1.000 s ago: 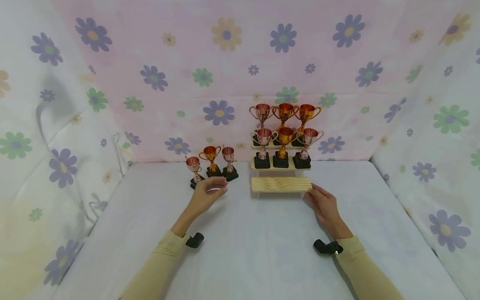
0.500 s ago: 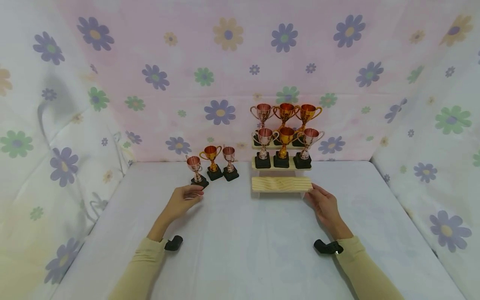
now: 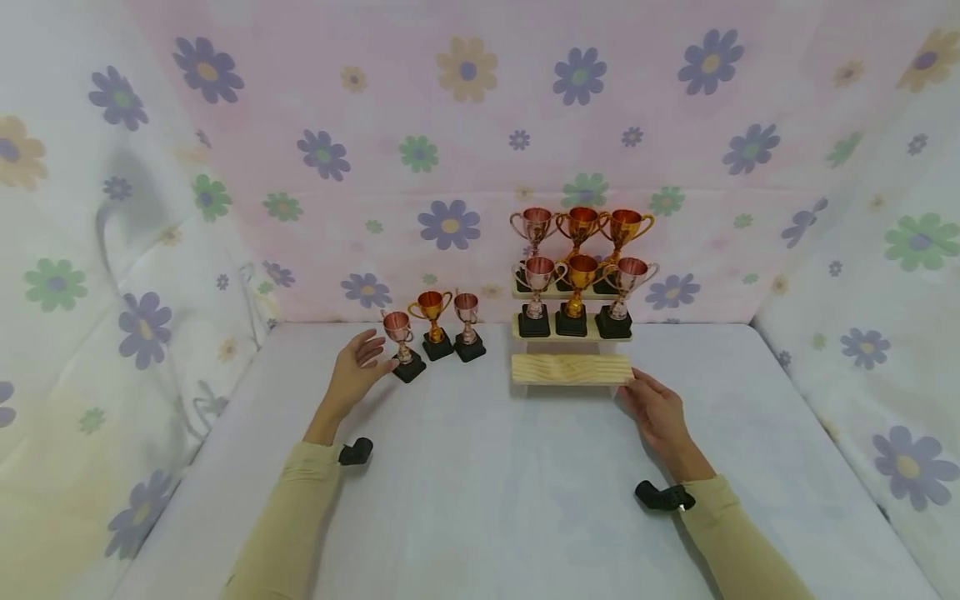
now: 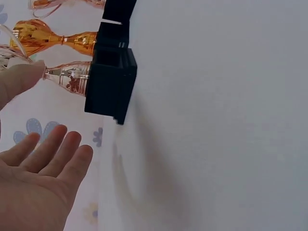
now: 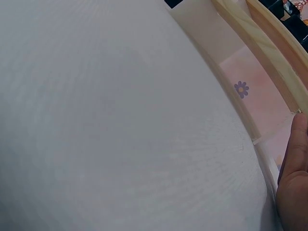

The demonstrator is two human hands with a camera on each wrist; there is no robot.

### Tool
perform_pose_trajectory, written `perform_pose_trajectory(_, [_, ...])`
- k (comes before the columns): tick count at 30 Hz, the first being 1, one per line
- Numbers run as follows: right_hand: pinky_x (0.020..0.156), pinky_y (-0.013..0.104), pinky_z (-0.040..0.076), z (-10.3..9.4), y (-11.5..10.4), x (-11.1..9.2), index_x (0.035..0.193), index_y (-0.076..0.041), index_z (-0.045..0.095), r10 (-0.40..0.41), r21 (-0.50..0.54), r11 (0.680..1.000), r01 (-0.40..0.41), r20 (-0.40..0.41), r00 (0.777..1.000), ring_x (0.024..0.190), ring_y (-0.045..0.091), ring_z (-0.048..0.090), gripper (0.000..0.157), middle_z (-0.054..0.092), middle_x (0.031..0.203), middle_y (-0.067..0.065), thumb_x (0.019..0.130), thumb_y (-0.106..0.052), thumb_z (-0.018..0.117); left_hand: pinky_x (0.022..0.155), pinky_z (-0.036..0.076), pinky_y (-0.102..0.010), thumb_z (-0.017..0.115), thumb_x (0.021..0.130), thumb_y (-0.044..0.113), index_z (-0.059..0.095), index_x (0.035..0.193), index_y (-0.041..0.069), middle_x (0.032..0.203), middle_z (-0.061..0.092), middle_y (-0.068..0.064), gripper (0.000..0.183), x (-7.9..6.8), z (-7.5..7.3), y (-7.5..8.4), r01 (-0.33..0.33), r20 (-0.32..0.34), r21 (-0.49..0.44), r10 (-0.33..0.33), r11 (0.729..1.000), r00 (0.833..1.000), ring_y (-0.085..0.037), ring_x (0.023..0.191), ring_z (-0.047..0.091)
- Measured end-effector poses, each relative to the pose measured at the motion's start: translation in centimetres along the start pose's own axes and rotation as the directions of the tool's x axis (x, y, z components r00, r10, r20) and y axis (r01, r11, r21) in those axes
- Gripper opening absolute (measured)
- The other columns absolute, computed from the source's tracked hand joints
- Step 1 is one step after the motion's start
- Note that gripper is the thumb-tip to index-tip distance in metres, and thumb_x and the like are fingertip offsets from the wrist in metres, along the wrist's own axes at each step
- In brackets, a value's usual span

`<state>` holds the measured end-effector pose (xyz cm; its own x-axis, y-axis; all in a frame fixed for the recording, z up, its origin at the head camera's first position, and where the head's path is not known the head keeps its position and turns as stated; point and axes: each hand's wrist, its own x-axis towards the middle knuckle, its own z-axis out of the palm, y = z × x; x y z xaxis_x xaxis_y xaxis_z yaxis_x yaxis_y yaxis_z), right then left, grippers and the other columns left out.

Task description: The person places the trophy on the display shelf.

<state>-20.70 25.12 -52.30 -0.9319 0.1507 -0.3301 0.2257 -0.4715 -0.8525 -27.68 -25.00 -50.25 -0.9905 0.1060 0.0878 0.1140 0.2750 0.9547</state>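
Note:
My left hand is beside the leftmost rose-gold trophy cup, its fingers spread apart on the cup's left. In the left wrist view, the thumb overlaps the cup's stem while the other fingers stay away from the black base. A gold trophy and another rose-gold one stand just to the right. At the tiered wooden display stand, my right hand grips the right end of the lowest step, which carries no trophy.
On the stand's middle step are a gold trophy and rose-gold ones on either side. Behind them, the top step bears more trophies, including a gold one. Flowered cloth hangs behind the white tabletop.
My left hand has moved left, away from the front of the small trophies, and opened out beside the leftmost one. My right hand keeps its place at the stand; the view has shifted slightly.

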Motion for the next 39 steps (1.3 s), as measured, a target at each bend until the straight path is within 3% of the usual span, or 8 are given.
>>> perform_pose_trajectory(7, [0.096,0.021,0.055,-0.1,0.0,0.1,0.157,-0.001,0.033,0.012,0.027,1.000,-0.011,-0.007,1.000,0.102,0.004,0.069,0.058,0.061,0.120,-0.004,0.104,-0.006,0.057,0.121,0.032,-0.051,0.069,0.093,-0.003,0.022,0.160,-0.001,0.160,0.032,-0.026,0.082,1.2,0.3,2.4,0.006,0.002,-0.150,-0.006,0.989,1.000,-0.042,0.148,0.034])
perform_pose_trajectory(13, [0.097,0.021,0.054,0.0,0.0,0.1,0.157,-0.002,0.033,0.007,0.019,1.000,-0.007,-0.003,1.000,0.104,0.004,0.068,0.059,0.059,0.125,-0.003,0.104,-0.008,0.057,0.112,0.045,-0.028,0.070,0.094,0.001,0.025,0.160,0.004,0.159,0.039,-0.021,0.081,1.9,0.8,2.6,0.013,-0.017,-0.198,-0.017,0.980,1.000,-0.033,0.146,0.040])
perform_pose_trajectory(20, [0.098,0.020,0.053,0.0,0.0,0.1,0.157,-0.002,0.034,-0.001,0.006,1.000,0.001,-0.011,1.000,0.105,0.003,0.067,0.058,0.054,0.135,0.002,0.104,-0.008,0.057,0.094,0.053,-0.015,0.071,0.093,0.001,0.035,0.156,0.003,0.143,0.054,-0.023,0.072,2.1,1.8,1.8,-0.019,-0.074,-0.189,0.005,0.982,0.997,-0.021,0.126,0.060])
perform_pose_trajectory(24, [0.096,0.020,0.055,0.0,0.1,0.1,0.156,0.000,0.034,-0.007,0.018,1.000,0.007,-0.004,1.000,0.103,0.004,0.068,0.058,0.060,0.123,-0.003,0.103,-0.007,0.057,0.091,0.056,-0.016,0.073,0.091,-0.002,0.034,0.155,0.001,0.124,0.063,-0.009,0.075,2.0,2.0,1.9,-0.047,-0.080,-0.208,0.030,0.977,0.996,-0.008,0.111,0.064])
perform_pose_trajectory(27, [0.094,0.020,0.056,-0.1,0.2,0.1,0.154,0.000,0.037,-0.016,0.035,0.999,0.015,0.005,1.000,0.102,0.004,0.069,0.057,0.066,0.113,-0.007,0.102,-0.007,0.060,0.088,0.057,-0.017,0.074,0.088,-0.006,0.037,0.152,-0.002,0.116,0.061,-0.002,0.074,1.6,2.1,2.9,-0.058,-0.076,-0.231,0.041,0.971,0.996,-0.008,0.105,0.065])
perform_pose_trajectory(32, [0.094,0.021,0.056,-0.1,0.2,0.1,0.155,0.002,0.036,-0.034,0.030,0.999,0.034,0.017,0.999,0.102,0.005,0.069,0.060,0.067,0.110,-0.008,0.101,-0.007,0.062,0.085,0.055,-0.013,0.077,0.087,-0.003,0.047,0.144,-0.006,0.124,0.058,-0.014,0.064,0.6,2.2,4.8,-0.053,-0.080,-0.116,0.044,0.992,0.996,-0.013,0.103,0.061])
perform_pose_trajectory(35, [0.096,0.021,0.055,-0.1,0.2,0.1,0.156,0.002,0.033,-0.033,0.018,0.999,0.032,0.016,0.999,0.104,0.004,0.068,0.062,0.065,0.113,-0.007,0.102,-0.008,0.061,0.084,0.053,-0.009,0.078,0.087,0.002,0.052,0.139,-0.006,0.129,0.058,-0.020,0.059,0.8,2.3,4.6,-0.039,-0.089,-0.033,0.036,0.999,0.995,-0.016,0.104,0.059])
perform_pose_trajectory(39, [0.098,0.021,0.053,-0.2,0.0,0.0,0.157,0.002,0.031,-0.017,0.017,1.000,0.017,0.016,1.000,0.104,0.004,0.068,0.061,0.063,0.116,-0.006,0.103,-0.008,0.058,0.086,0.052,-0.009,0.080,0.087,0.006,0.054,0.139,-0.003,0.131,0.058,-0.022,0.059,1.1,2.4,3.5,-0.039,-0.102,-0.016,0.037,0.999,0.994,-0.016,0.105,0.059])
